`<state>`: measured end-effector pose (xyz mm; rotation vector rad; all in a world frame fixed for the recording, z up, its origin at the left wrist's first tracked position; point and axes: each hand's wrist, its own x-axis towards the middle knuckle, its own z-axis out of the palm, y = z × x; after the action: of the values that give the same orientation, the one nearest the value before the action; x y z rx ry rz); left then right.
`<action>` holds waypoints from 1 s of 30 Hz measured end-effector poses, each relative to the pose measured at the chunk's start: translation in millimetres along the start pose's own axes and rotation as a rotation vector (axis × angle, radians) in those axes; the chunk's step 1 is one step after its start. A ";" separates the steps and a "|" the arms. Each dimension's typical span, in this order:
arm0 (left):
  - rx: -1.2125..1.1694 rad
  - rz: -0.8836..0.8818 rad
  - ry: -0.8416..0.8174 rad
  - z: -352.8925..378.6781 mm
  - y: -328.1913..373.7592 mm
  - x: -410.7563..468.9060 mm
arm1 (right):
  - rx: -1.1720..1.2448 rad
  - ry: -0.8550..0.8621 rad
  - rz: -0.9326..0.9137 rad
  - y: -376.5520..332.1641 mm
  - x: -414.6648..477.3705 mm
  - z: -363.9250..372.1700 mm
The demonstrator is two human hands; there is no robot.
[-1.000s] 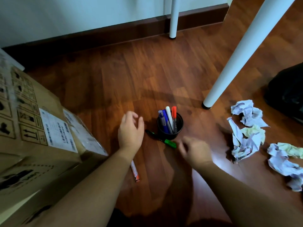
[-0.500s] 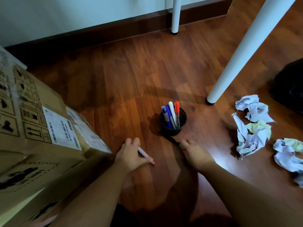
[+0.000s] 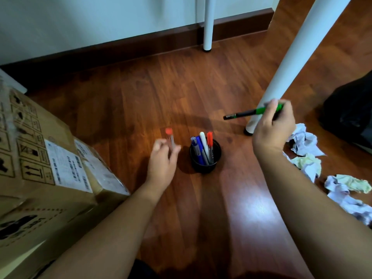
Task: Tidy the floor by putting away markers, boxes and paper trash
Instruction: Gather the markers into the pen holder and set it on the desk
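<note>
A black round cup (image 3: 205, 165) stands on the wooden floor and holds several markers, blue, white and red. My left hand (image 3: 162, 165) is just left of the cup and grips a red-capped marker (image 3: 170, 136) that points up. My right hand (image 3: 272, 125) is raised to the right of the cup, closed on a green and black marker (image 3: 249, 113) held nearly level, tip towards the left. Crumpled paper balls (image 3: 304, 141) lie on the floor at the right. A large cardboard box (image 3: 46, 172) with a smaller box leaning on it fills the left side.
A slanted white table leg (image 3: 289, 63) comes down to the floor right behind my right hand; a second white leg (image 3: 208, 23) stands by the dark skirting board. A black bag (image 3: 350, 111) sits at the far right. More crumpled paper (image 3: 346, 190) lies near my right forearm.
Both hands have lifted their markers off the floor: the left raised the red-capped one beside the cup, the right carried the green one up and to the right.
</note>
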<state>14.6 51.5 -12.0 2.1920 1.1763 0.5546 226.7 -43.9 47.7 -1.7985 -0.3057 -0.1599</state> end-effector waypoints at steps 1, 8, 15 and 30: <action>-0.040 -0.008 0.055 -4.7 15.5 13.2 | 0.008 -0.008 -0.065 -11.3 1.9 3.8; -0.056 -0.154 -0.217 -10.6 61.1 39.3 | -0.347 -0.705 -0.391 10.5 -43.6 19.0; 0.336 0.117 -0.514 -41.9 69.9 61.2 | -0.439 -0.945 -0.128 53.3 -58.5 4.1; 0.276 -0.018 -0.505 -6.0 81.4 51.8 | -0.505 -1.058 -0.155 63.8 -76.2 -5.5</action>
<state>87.3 61.5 50.9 2.3497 1.0356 -0.1832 172.8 -72.6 -30.8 -2.2239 -1.2364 0.6938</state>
